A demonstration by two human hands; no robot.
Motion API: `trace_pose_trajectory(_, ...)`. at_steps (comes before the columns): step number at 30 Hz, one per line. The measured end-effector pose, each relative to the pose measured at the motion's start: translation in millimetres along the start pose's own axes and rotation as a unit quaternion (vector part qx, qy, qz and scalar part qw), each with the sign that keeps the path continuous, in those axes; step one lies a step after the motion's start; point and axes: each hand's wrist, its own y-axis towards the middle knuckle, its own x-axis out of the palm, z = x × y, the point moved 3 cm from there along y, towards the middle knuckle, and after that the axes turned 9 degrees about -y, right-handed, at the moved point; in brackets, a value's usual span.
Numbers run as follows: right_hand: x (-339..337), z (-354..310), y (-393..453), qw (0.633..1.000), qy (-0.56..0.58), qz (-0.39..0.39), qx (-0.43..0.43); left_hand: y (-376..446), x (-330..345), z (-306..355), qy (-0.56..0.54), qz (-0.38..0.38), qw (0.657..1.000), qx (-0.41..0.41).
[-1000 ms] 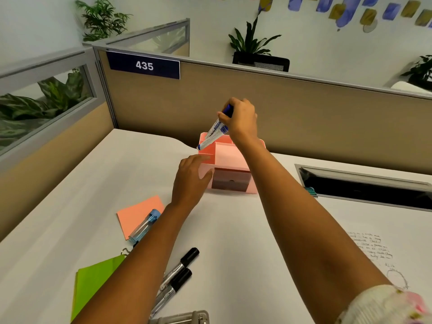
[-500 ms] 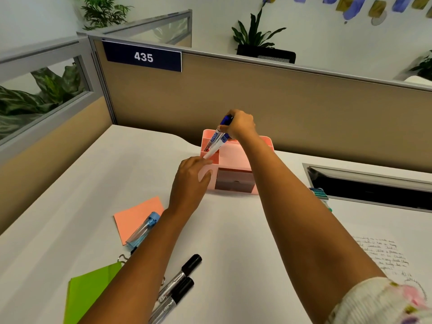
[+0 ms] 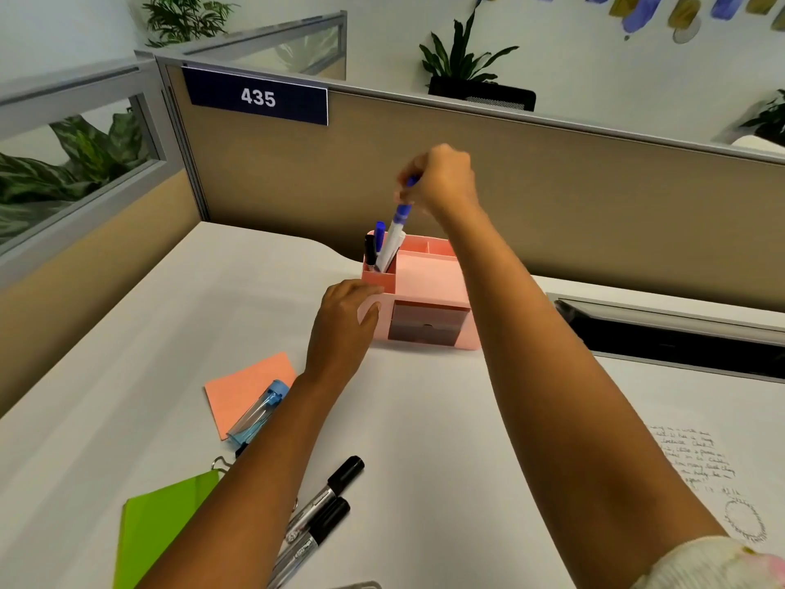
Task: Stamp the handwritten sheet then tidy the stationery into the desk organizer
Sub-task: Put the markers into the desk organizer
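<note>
A pink desk organizer (image 3: pixel 429 282) stands at the back of the white desk. My right hand (image 3: pixel 441 180) pinches the blue cap end of a white marker (image 3: pixel 393 242), whose lower end is inside the organizer's left pen slot. Two capped pens (image 3: pixel 374 246) stand in that same slot. My left hand (image 3: pixel 346 320) grips the organizer's front left corner. The handwritten sheet (image 3: pixel 696 461), with a round stamp mark (image 3: pixel 743 520) below the writing, lies at the right.
Near the front lie two black markers (image 3: pixel 323 512), a green notepad (image 3: pixel 161 529), an orange sticky pad (image 3: pixel 246 388) with a clear blue tube (image 3: pixel 257 414) on it, and a binder clip (image 3: pixel 221 463). A dark cable tray (image 3: pixel 662 333) runs along the partition.
My right hand lifted and swung the blue-capped marker from slanted over the organizer to nearly upright, with its lower end now in the pen slot. My left hand stayed on the organizer.
</note>
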Motion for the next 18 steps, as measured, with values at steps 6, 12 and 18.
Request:
trace_pose_trajectory(6,-17.2,-11.1,0.8,0.993,0.009,0.112,-0.033,-0.1,2.5,-2.8,0.006,-0.001,1.000,-0.014)
trace_pose_trajectory(12,34.2,2.4,-7.1,0.997,-0.076,0.009,-0.021,-0.9,1.9,-6.3,0.011,-0.001,1.000,0.003)
trace_pose_trajectory(18,51.5,16.2,-23.6,0.995,-0.082,-0.043,-0.033,-1.6,-1.4,-2.8,0.011,-0.008,1.000,-0.006)
